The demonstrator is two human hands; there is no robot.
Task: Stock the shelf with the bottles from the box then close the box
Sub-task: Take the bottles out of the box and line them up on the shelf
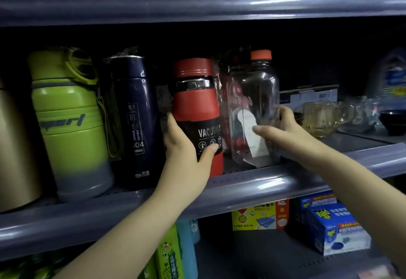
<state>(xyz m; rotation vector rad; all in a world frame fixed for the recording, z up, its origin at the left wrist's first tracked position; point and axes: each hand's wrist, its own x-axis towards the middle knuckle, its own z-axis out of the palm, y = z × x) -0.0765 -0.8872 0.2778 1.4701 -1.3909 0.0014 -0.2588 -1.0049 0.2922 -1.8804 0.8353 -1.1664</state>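
A red vacuum flask with a black label stands upright on the middle shelf. My left hand grips its lower part, thumb across the label. Right beside it stands a clear plastic bottle with an orange cap and a white paper slip inside. My right hand holds this bottle from the right, thumb on its front. To the left stand a dark blue flask and a green sport bottle. The box is not in view.
A gold flask shows at the left edge. Glass cups and a dark bowl sit to the right on the same shelf. Below lie insect-repellent boxes and green cartons. An upper shelf rail overhangs closely.
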